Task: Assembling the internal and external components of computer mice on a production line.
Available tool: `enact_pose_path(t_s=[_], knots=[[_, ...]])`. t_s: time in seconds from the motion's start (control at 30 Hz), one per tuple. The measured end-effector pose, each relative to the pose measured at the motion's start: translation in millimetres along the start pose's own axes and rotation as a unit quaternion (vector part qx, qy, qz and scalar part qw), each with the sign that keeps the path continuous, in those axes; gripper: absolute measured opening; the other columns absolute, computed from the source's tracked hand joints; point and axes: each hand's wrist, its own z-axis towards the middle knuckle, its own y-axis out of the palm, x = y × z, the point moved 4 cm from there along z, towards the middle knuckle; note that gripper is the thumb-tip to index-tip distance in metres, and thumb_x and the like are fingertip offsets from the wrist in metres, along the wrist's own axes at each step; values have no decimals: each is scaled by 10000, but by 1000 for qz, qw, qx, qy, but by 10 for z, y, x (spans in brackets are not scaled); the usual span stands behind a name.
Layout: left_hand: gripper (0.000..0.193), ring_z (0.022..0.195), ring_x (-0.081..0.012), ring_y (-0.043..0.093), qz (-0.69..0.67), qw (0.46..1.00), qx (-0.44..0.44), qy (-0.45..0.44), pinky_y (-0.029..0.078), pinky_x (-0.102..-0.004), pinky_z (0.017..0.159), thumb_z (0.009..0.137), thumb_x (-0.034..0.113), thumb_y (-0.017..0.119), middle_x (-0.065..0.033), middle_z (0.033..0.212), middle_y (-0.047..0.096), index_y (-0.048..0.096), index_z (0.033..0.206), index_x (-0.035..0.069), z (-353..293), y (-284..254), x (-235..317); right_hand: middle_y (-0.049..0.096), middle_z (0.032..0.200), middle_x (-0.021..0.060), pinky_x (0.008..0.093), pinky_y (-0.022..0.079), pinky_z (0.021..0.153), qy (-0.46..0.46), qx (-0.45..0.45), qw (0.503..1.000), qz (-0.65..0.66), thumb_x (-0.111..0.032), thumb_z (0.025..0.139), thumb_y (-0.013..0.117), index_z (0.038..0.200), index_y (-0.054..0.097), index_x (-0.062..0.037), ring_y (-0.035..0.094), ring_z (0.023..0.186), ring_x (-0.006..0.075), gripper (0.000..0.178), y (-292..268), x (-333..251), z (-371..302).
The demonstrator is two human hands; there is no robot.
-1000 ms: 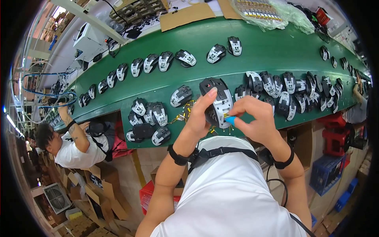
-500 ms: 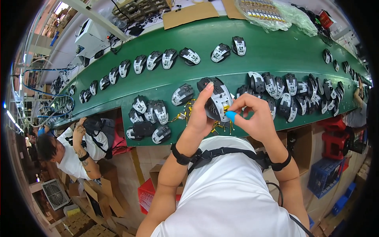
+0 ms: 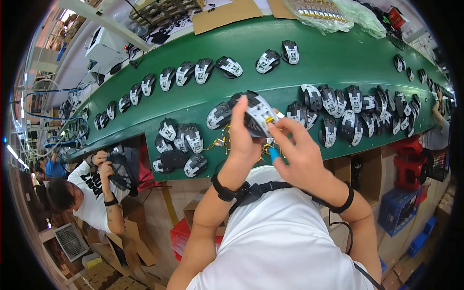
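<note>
Left hand point(image 3: 244, 141) clasps a mouse shell point(image 3: 259, 110) containing a yellow part point(image 3: 269, 119); right hand point(image 3: 300, 153), half-curled, touches it.

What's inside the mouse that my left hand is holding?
A small yellow piece shows in the pale side of the mouse, by the right hand. Its casing and the left hand hide whatever else is inside.

Mice point(image 3: 347, 124) lie on the bench point(image 3: 333, 53) left and right of the held mouse point(image 3: 258, 112), a mouse row point(image 3: 203, 71) behind.
</note>
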Motion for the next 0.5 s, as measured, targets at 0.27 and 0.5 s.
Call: enact_pose_path(t_s=[0.27,0.5], knots=[[431,849,-262,669,-7,994,-65,-92,539,-392,765,908,471,477,-136,911,670,583,982,60,349,142,-124,559,1018,92,331,491,647,5,86,995,57,85,573,592,1029,663,-54,558,883,271,482,44,412,58],[429,886,-249,660,122,979,5,-164,534,-439,776,897,470,505,-136,963,667,576,1022,66,1037,364,-340,528,1030,104,360,486,712,99,17,994,-42,35,612,611,1039,600,-27,565,872,270,431,-17,1005,440]])
